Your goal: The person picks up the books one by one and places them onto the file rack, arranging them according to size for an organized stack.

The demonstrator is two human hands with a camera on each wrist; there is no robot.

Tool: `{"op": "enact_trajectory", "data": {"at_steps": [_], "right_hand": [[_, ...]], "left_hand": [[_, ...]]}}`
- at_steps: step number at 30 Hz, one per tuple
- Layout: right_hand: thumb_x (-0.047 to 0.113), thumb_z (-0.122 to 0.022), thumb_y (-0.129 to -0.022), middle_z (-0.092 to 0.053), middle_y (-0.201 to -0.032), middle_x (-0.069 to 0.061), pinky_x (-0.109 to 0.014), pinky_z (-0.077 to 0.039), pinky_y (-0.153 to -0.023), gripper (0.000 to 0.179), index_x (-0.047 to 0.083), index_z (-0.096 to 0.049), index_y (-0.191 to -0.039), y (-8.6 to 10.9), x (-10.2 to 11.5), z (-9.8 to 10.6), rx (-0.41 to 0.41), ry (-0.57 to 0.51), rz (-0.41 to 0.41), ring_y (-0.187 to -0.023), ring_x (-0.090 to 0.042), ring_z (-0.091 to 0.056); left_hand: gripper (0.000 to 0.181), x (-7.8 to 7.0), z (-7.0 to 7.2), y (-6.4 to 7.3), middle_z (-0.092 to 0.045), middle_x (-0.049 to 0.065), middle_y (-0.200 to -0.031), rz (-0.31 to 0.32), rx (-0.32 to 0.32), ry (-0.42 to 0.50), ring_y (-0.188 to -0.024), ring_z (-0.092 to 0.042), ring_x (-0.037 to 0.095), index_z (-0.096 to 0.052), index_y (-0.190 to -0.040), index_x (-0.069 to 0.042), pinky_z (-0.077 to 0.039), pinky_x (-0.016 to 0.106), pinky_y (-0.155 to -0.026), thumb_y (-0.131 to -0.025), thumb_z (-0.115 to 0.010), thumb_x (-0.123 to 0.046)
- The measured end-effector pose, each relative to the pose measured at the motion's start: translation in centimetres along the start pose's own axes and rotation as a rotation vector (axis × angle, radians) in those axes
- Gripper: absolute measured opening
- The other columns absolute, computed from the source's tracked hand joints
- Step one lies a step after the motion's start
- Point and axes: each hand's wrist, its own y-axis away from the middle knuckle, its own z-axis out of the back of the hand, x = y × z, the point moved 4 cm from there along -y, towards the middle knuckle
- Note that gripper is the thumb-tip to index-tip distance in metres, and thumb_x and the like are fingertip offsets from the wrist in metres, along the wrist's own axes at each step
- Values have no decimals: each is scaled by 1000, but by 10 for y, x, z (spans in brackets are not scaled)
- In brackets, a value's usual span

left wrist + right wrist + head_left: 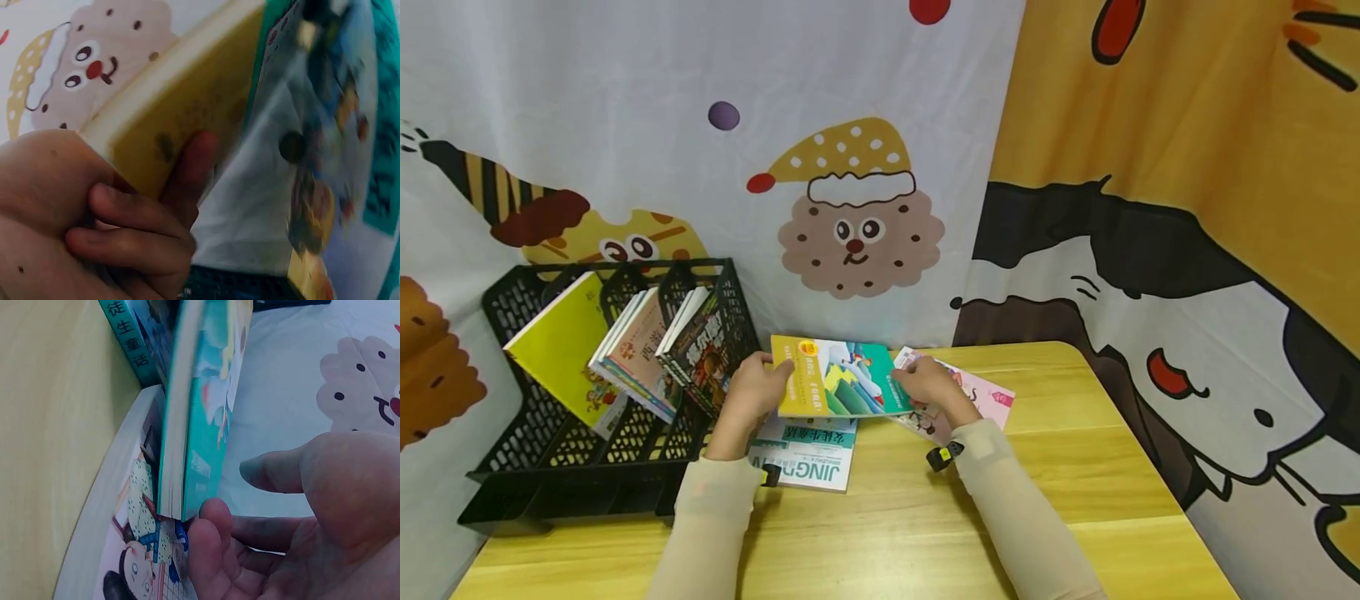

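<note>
A picture book (857, 379) with a yellow and teal cover is held above the table, tilted toward the head camera. My left hand (756, 390) pinches its yellow left end; the left wrist view shows a finger lying against the yellow back cover (206, 94). At the teal right end is my right hand (927, 385). Its thumb stands off the cover in the right wrist view, while the fingertips (215, 519) are by the book's lower corner. Below lie a white and teal book (812, 467), partly covered, and a pink book (996, 402) under the right hand.
A black slotted book rack (602, 471) stands at the left of the wooden table (910, 533). In its compartments lean a yellow-green book (561, 342), several pale-spined books (640, 350) and several dark-covered books (700, 346). A printed cloth (865, 75) hangs behind the table.
</note>
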Motion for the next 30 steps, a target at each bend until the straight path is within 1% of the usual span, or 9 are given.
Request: {"op": "enact_trajectory", "data": {"at_steps": [3,8,12,16,18,20,25,28,30], "right_hand": [[42,-62,-112,-61,-74,-3,-29,-56,-63,40,7,-71,-98,-2,-4,1,51,-83,7,-60,-15,-60],[44,-61,-113,-67,-85,-5,-30,-60,-68,42,5,-73,-105,-6,-9,7,148,-244,30,-68,-15,-64],[51,-58,-113,-75,-97,-5,-31,-56,-74,54,3,-73,-132,-6,-7,16,214,-415,67,-80,-18,-65],[47,-56,-116,-79,-111,-13,-29,-60,-75,67,-1,-48,-161,-2,1,21,304,-586,90,-86,-20,-73],[42,-57,-116,-79,-108,-16,-27,-61,-71,64,-1,-44,-162,0,4,23,312,-651,85,-80,-18,-74],[38,-57,-117,-79,-99,-16,-25,-59,-67,54,0,-51,-153,1,6,25,296,-701,79,-72,-15,-70],[30,-58,-116,-71,-83,-3,-21,-47,-58,31,4,-61,-132,1,6,31,236,-781,97,-60,-9,-55],[29,-60,-115,-70,-78,0,-20,-43,-53,29,5,-64,-130,3,3,37,227,-818,88,-55,-8,-51],[31,-63,-113,-69,-74,1,-19,-41,-50,33,3,-67,-131,3,0,42,207,-834,71,-52,-7,-49]], "left_hand": [[61,-6,3,3,-66,23,-120,-6,7,60,-90,-70,27,-47,-163,-3,-54,36,-76,-116,-51,-42],[52,-15,13,7,-69,24,-116,-57,-39,138,-81,-71,22,-49,-158,-2,-53,30,-67,-117,-49,-34],[54,-18,18,8,-68,25,-121,-43,-43,225,-81,-73,19,-44,-162,-2,-55,27,-67,-118,-48,-34],[57,-18,18,9,-66,24,-125,-23,-31,268,-84,-72,17,-42,-162,0,-55,26,-69,-118,-48,-36],[58,-17,17,9,-66,24,-125,-17,-24,268,-87,-70,17,-44,-161,2,-54,26,-71,-117,-49,-37],[58,-16,16,10,-66,23,-124,-13,-12,256,-89,-69,18,-47,-158,3,-53,27,-73,-117,-49,-38],[57,-12,13,10,-68,20,-116,-26,-20,225,-90,-67,23,-55,-147,5,-51,30,-71,-116,-50,-43],[57,-9,15,6,-70,16,-112,-43,-17,230,-88,-67,22,-59,-145,4,-52,29,-69,-115,-53,-44],[56,-9,16,4,-71,13,-107,-60,30,231,-79,-63,17,-61,-145,4,-48,28,-65,-115,-56,-44]]}}
